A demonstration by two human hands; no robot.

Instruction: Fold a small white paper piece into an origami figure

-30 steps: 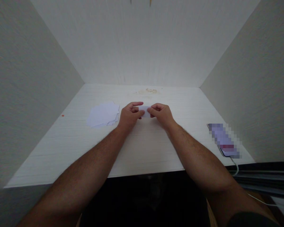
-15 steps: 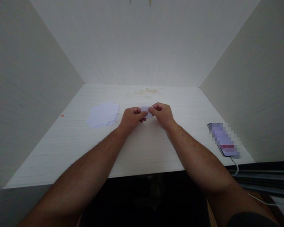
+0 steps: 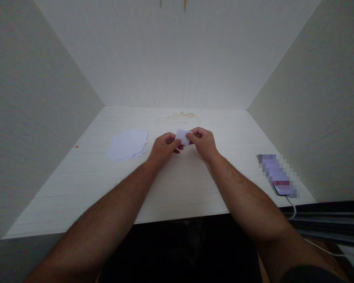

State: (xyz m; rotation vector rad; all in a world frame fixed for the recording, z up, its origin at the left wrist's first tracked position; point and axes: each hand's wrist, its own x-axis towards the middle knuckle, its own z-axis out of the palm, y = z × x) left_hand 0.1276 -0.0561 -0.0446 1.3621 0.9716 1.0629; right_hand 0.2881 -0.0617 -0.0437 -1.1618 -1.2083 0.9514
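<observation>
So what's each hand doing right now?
Left hand: closed on the small white paper, thumb on top.
Right hand: closed on the same paper, pinching its right side.

I'm working from 1 camera, worn on the person's head, facing forward and down. From above and behind the 2 forearms (image 3: 118, 200), I look across the white tabletop (image 3: 183, 188) to the back wall (image 3: 177, 59), which is farther off. The left hand (image 3: 163, 148) and right hand (image 3: 205, 141) sit near mid-view, and 2 side walls (image 3: 321, 102) flank my wide view.
</observation>
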